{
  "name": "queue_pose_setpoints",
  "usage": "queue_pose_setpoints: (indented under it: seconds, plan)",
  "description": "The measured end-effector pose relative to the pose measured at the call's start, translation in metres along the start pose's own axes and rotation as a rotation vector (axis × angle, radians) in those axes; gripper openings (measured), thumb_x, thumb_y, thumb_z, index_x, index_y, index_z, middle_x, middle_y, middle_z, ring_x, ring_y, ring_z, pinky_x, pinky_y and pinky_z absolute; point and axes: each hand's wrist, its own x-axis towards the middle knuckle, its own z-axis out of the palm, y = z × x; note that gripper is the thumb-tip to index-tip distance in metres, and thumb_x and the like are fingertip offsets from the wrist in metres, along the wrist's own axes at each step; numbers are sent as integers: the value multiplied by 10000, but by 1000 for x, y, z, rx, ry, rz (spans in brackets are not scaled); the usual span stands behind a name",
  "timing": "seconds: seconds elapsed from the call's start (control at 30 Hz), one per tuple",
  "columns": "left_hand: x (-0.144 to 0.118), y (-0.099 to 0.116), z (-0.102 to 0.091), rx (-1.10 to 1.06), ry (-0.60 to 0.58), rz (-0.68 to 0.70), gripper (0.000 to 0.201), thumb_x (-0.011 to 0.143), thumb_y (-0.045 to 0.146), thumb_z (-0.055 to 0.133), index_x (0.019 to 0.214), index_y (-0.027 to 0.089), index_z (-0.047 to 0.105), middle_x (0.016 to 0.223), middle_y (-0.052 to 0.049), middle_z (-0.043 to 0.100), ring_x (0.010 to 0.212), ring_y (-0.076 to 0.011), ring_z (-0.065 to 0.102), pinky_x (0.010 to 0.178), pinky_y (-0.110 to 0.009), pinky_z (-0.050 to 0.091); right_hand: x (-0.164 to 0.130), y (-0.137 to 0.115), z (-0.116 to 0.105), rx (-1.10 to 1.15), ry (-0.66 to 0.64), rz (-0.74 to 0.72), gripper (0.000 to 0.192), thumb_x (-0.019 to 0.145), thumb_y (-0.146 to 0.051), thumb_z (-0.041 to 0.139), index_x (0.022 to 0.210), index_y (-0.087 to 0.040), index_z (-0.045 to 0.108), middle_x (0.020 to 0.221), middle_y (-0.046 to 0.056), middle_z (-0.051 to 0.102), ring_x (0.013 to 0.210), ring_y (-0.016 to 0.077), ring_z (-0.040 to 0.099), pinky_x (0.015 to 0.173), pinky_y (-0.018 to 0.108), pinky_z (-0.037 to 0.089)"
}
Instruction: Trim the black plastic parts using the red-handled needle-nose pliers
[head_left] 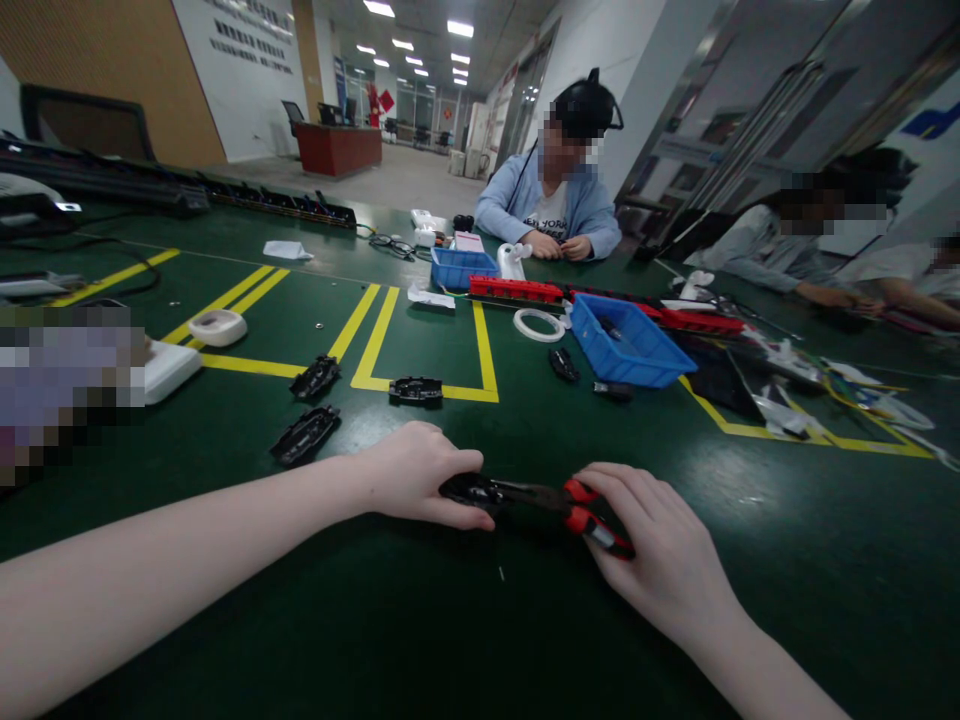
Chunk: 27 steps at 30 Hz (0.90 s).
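My left hand (420, 475) is closed around a black plastic part (471, 490), holding it just above the green table. In my right hand (660, 540) is a pair of long-nose pliers (581, 505) with red and black handles. The jaws point left and meet the right end of the black part; whether they grip it I cannot tell. Similar black parts lie beyond my left arm: one part (306, 436) nearest, another part (316, 377) behind it, and a third part (416, 391) on the yellow tape line.
A blue bin (660, 365) stands at right, with a white ring (538, 324) beside it. Another blue bin (454, 270) and red strips (517, 290) lie farther back. A person (559, 200) sits across the table (420, 620). A white box (171, 370) is at left.
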Motion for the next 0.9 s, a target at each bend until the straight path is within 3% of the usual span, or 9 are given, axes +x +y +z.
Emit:
queue_pose_setpoints:
  seconds: [0.13,0.37,0.57,0.77,0.9]
  plan:
    - [0,0,0,-1,5,32,526,893,678,466,789,172,565,577,23,541,492,-122,494,512,-238,325,-1,-2,0,25,-4,-2,376,755,-187,565,1131,-187,551,1219,129,606,981,256,633,758,371,536]
    - [0,1,-1,3,7,35,516,906,664,456,806,171,571,588,17,548,497,-131,494,512,-247,329,-6,-2,5,109,-13,7,358,802,-222,551,1159,-208,539,1230,120,596,987,245,647,777,375,566]
    - [0,0,-1,12,-5,56,503,921,652,445,812,176,567,585,16,545,500,-138,491,519,-250,326,-4,-4,2,116,3,-20,377,815,-214,552,1191,-189,534,1186,127,608,990,237,650,790,358,572]
    - [-1,1,-1,54,-5,100,500,933,639,436,789,178,568,579,8,551,502,-145,489,541,-266,322,-5,-4,0,127,-6,-32,322,797,-201,564,1118,-186,546,989,97,652,865,223,653,727,355,566]
    - [-1,1,-1,14,-1,110,488,925,636,457,784,183,569,563,19,538,487,-143,478,550,-268,331,-8,-2,4,131,6,-21,333,801,-221,562,1133,-193,547,1007,102,651,877,234,644,736,371,555]
